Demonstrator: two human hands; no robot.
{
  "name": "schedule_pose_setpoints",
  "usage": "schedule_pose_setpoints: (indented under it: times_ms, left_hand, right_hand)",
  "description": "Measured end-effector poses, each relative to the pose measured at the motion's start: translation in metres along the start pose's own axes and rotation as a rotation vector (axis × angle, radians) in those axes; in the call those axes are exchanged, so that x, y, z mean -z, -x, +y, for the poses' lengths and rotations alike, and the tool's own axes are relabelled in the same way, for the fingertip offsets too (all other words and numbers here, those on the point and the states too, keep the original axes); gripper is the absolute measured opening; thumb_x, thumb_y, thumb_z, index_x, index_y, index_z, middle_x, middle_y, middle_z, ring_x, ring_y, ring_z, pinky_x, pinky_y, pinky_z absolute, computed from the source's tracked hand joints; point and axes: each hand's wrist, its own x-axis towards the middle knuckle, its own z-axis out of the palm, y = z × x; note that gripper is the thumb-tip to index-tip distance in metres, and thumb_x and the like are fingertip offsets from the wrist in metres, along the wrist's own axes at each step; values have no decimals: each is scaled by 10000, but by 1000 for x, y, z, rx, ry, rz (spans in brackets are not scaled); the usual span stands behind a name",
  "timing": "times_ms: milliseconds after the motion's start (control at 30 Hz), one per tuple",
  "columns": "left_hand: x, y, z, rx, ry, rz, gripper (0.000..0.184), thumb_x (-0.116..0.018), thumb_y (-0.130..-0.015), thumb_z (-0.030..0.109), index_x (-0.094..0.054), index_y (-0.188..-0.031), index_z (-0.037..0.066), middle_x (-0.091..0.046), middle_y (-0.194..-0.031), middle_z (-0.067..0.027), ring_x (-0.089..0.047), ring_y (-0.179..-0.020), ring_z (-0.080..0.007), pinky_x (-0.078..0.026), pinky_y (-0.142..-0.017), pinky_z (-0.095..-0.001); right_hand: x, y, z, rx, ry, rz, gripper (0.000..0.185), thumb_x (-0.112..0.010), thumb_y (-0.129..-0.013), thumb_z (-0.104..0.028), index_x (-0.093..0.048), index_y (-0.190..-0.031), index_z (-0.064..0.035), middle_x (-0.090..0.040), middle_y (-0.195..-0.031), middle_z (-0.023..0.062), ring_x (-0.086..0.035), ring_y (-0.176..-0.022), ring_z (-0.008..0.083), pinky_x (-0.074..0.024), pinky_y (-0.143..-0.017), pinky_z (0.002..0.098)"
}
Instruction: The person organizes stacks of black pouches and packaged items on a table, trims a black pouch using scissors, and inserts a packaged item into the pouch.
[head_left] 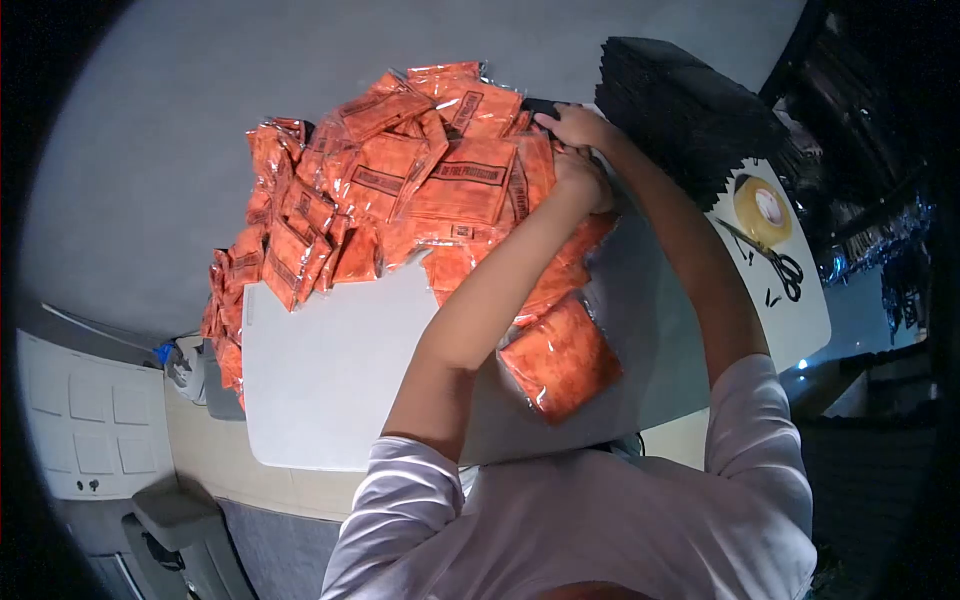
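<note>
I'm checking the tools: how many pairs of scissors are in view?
1: the scissors beside the tape roll, toward the right edge of the table. Others could be hidden under the orange packets.

Packets, heaped on table, mainly left of left hand. Stack, right of right hand. Tape and scissors, on table, right of both hands.

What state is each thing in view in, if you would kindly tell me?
Packets: heaped, in clear wrap
Nearest packet: wrapped, lying flat
Black stack: piled up
Tape: lying on its side
Scissors: lying flat; cannot tell if fully shut
Table: partly covered
Left hand: at the heap's edge, fingers partly hidden
Right hand: beside the left, fingers partly hidden
</note>
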Motion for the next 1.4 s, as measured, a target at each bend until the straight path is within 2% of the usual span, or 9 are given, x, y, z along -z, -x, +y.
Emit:
schedule_pose_setpoints:
  times_ms: [167,467,633,867,933,1067,1133,1233,1400]
  left_hand:
    - [9,35,-1,0,134,150,810,-519,-955,596,-419,-1584,95,-274,-1690,-188,-267,-1559,-384,-246,-1235,-558]
    - [7,27,-4,-175,43,-2,756,-446,-990,538,-412,-1580,68,-317,-1656,-241,-256,-1557,-403,-235,-1240,-553]
    - [-31,18,4,0,-51,804,823,-484,-974,480,-261,-1629,33,-289,-1673,-232,-313,-1532,-417,-178,-1247,-581]
    - [-13,19,6,-102,5,164,814,-483,-982,418,-219,-1633,6,-263,-1683,-234,-302,-1537,-408,-133,-1238,-626]
    - [-23,28,11,189,-240,944,741,-511,-964,439,-411,-1561,12,-428,-1597,-238,-416,-1480,-389,-199,-1240,-561]
    - [-51,-11,6,-19,129,325,677,-487,-971,465,-506,-1503,46,-501,-1536,-238,-460,-1447,-375,-305,-1198,-515]
    - [3,41,6,-109,95,83,846,-343,-1011,572,-224,-1625,3,-232,-1690,-209,-195,-1577,-228,-165,-1264,-367]
    - [-56,3,11,-66,-22,480,610,-377,-1040,418,-415,-1562,105,-428,-1604,-182,-410,-1480,-333,-400,-1122,-489]
    - [-69,-1,9,-27,92,455,645,-401,-1031,463,-411,-1567,105,-410,-1615,-181,-386,-1490,-342,-360,-1154,-498]
  right_hand:
    - [-5,20,1,-143,-145,-91,1161,-379,-894,-859,-229,-1614,39,-55,-1700,290,-34,-1581,449,-171,-1275,500]
    - [-18,-20,23,-199,40,-62,1129,-441,-920,-773,-198,-1597,96,-94,-1705,267,-72,-1571,479,-149,-1264,584]
    - [-23,-11,20,-230,121,-20,1172,-470,-903,-787,-139,-1611,86,-81,-1706,273,-60,-1578,461,-159,-1264,570]
    - [-24,-19,1,-282,207,27,1175,-372,-917,-847,-26,-1645,8,30,-1730,210,44,-1590,424,-58,-1270,570]
    - [-26,-23,-3,-316,144,2,1160,-354,-924,-844,-43,-1645,11,25,-1730,212,53,-1590,421,-47,-1272,564]
    - [0,-35,-9,-285,46,-218,1136,-346,-938,-825,-88,-1637,32,17,-1729,216,72,-1591,411,-50,-1276,545]
    - [-32,-57,2,-384,-120,-12,1126,-356,-948,-804,-97,-1628,56,13,-1729,216,54,-1592,414,-69,-1278,537]
    - [-33,-39,-14,-524,103,138,1116,-339,-956,-795,-108,-1620,72,-8,-1729,218,21,-1593,415,-100,-1276,525]
    - [-39,-48,-6,-555,159,64,1181,-375,-896,-857,-92,-1641,15,6,-1729,217,43,-1602,371,-112,-1276,501]
